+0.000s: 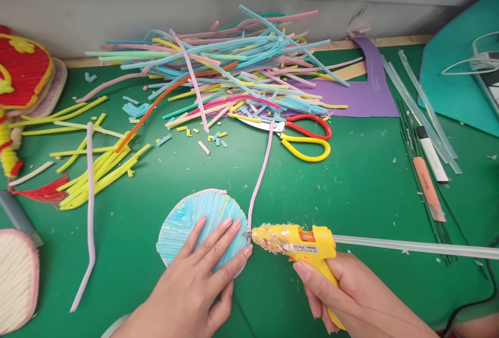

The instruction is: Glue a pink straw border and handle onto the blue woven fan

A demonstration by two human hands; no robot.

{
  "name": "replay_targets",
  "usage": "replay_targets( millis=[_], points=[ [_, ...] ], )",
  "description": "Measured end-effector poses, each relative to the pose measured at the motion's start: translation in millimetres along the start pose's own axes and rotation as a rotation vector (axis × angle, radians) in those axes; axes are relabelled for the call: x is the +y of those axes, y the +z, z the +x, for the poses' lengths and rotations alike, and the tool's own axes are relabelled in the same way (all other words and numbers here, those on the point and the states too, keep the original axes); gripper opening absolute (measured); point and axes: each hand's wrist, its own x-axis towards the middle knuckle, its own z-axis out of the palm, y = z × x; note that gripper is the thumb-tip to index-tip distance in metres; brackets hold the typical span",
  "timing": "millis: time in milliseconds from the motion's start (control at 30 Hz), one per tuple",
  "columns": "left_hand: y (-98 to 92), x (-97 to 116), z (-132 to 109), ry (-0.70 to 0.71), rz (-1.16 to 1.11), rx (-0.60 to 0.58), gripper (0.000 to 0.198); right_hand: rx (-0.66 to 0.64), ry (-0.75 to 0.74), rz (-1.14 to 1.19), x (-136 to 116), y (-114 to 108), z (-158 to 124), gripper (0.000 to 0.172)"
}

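My left hand [202,270] lies flat with fingers spread on a round light-blue disc [187,218] wrapped in blue strips, pinning it to the green table. A pink strip [260,171] runs along the disc's rim and trails upward from its right edge. My right hand [343,291] grips the handle of a yellow glue gun [300,243]. Its crusted nozzle touches the disc's right edge, where the pink strip meets it. A clear glue stick [413,247] sticks out of the gun's back toward the right.
A heap of coloured strips [234,73] lies at the back, with red-and-yellow scissors [304,135] in front of it. Yellow strips [97,166] and a loose pink strip [90,208] lie left. Finished red [23,73] and cream [15,275] pieces sit at the left edge. Glue sticks and pens [429,161] lie right.
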Motion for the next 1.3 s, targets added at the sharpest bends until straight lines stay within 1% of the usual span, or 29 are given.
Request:
replay_targets(
  millis=[233, 467, 600, 800, 933, 1067, 1133, 1233, 1300],
  points=[
    [-0.6, 0.1, 0.7, 0.003, -0.002, 0.004, 0.049, 0.027, -0.031, -0.029, 2.6, 0.8, 0.8, 0.066],
    [0.3, -0.3, 0.1, 0.0, -0.011, 0.007, 0.048, 0.065, -0.049, -0.054, 0.5, -0.9, 1.0, 0.065],
    [-0.4, -1.0, 1.0, 0.004, -0.001, -0.002, 0.049, 0.091, -0.057, -0.063, 0.4, -0.2, -0.1, 0.065],
    [-2.2, -0.3, 0.3, 0.003, 0.006, -0.021, 0.052, 0.091, -0.079, -0.084, 0.4, -0.8, 0.7, 0.064],
    [-1.5, -0.2, 0.1, 0.002, 0.003, -0.021, 0.052, 0.127, -0.089, -0.102, 4.2, -2.6, 0.8, 0.065],
    [-0.8, -0.6, 0.3, 0.001, -0.008, -0.002, 0.051, 0.133, -0.038, -0.035, 9.0, -4.7, -2.0, 0.067],
    [-1.0, -0.6, 0.2, 0.0, -0.013, 0.004, 0.049, 0.155, -0.019, 0.027, 10.1, -6.5, -4.4, 0.069],
    [-1.5, -0.5, 0.2, -0.003, -0.01, -0.007, 0.05, 0.219, -0.015, 0.108, 13.7, -13.5, -7.2, 0.07],
    [-1.7, -0.3, 0.1, -0.001, -0.006, -0.008, 0.05, 0.273, -0.028, 0.128, 20.8, -22.2, -7.1, 0.071]
  ],
)
